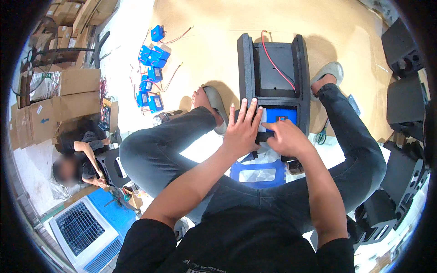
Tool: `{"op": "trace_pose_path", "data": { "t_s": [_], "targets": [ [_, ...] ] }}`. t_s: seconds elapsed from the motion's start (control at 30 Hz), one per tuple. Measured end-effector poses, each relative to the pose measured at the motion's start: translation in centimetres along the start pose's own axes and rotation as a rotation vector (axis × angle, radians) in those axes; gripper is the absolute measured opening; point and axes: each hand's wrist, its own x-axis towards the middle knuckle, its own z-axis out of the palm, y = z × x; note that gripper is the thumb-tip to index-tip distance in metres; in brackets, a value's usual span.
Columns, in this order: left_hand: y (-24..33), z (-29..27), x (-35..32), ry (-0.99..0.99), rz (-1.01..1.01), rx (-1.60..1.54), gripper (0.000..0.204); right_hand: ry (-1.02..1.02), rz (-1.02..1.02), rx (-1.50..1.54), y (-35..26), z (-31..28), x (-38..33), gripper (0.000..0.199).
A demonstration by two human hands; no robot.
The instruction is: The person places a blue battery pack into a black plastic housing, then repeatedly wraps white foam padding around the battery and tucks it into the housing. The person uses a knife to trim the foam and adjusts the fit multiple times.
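Note:
A black box-shaped housing [246, 68] lies on the cardboard between my feet, its open side up. In its near compartment sits a blue battery pack [286, 114], with a white piece [263, 116] along its left side. My left hand [243, 129] rests flat over the housing's left near edge, fingers spread. At the near end of the pack is my right hand [289, 139], index finger stretched onto the white piece and the other fingers bent. A short black strip [264, 136] shows between the two hands, by the right thumb and index finger. A red and black cable [273, 61] runs through the far compartment.
Several blue battery packs [154, 73] with wires lie at left, near a flashlight [166, 117]. Scissors [321, 136] lie by my right leg. A blue plastic stool [257, 174] is between my legs. Black housings [405, 104] line the right side. Another person [84, 154] works at left.

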Motion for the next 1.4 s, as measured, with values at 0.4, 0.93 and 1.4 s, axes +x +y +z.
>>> {"op": "trace_pose_path", "data": {
  "t_s": [0.4, 0.93, 1.4],
  "targets": [
    [2.4, -1.5, 3.7, -0.317, -0.15, 0.177, 0.114, 0.386, 0.229, 0.091, 3.7, -3.1, -8.9, 0.046],
    [1.8, 7.6, -4.8, -1.171, -0.184, 0.099, 0.095, 0.917, 0.253, 0.384, 4.6, -4.1, -7.7, 0.029],
    [1.2, 23.2, -3.5, -1.081, -0.336, -0.444, 0.126, 0.979, 0.329, 0.399, 4.9, -4.8, -8.8, 0.025]
  ]
}}
